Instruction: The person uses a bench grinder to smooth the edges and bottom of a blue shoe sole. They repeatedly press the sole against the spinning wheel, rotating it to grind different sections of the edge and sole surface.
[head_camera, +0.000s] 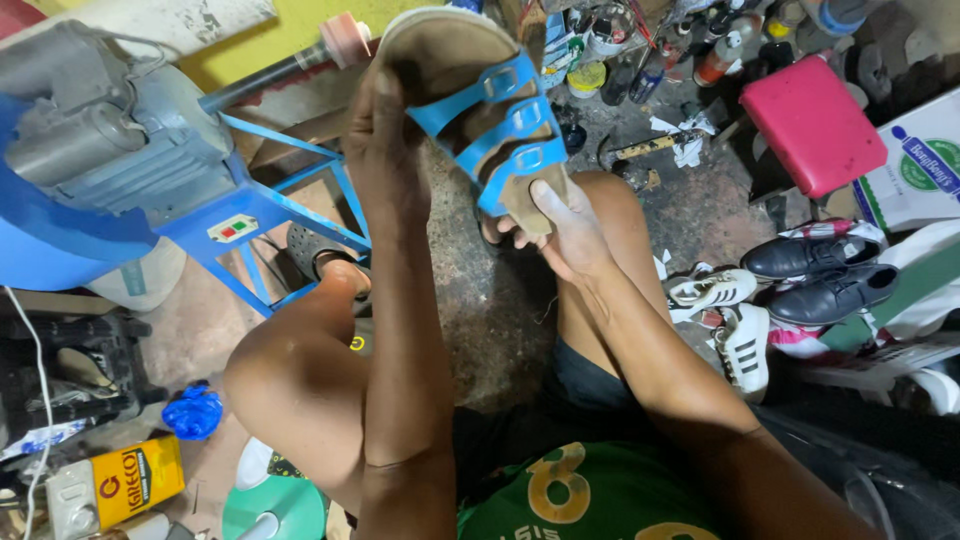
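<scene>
While a blue motor machine (110, 150) on its blue frame fills the far left, the sandal (480, 110) with three blue buckled straps is held up in the middle, above the knees. The left hand (385, 140) grips its left edge; the right hand (565, 230) pinches its near end. Black dress shoes (820, 275) and white striped sneakers (735, 320) lie right, on the floor (700, 190).
</scene>
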